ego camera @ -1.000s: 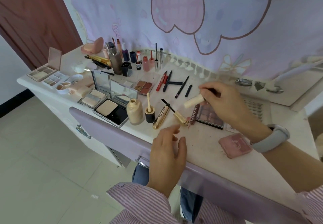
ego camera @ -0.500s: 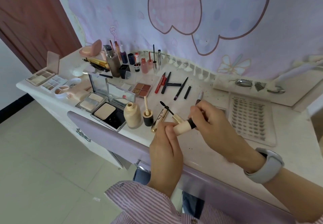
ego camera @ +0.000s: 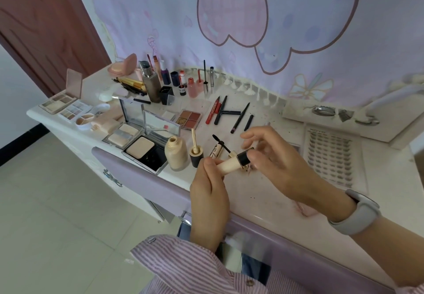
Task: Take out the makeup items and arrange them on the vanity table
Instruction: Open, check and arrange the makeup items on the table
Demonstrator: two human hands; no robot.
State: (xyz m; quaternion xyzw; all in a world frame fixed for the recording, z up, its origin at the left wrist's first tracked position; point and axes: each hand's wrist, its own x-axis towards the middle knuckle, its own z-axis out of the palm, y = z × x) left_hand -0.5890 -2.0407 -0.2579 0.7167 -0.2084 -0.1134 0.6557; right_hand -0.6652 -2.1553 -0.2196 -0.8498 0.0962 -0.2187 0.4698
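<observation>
Left hand (ego camera: 210, 192) fingers clamp the cream tube (ego camera: 229, 164) above the tabletop (ego camera: 263, 192); right hand (ego camera: 273, 162) fingers pinch its black cap (ego camera: 244, 158). Risk: uncapping jolts the open foundation bottle (ego camera: 176, 153) just left of the fingers, spilling it.

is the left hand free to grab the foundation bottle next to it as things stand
Probably not yet: the left hand grips the cream tube that the right hand holds by its black cap. The foundation bottle stands close, with nothing between.
</observation>
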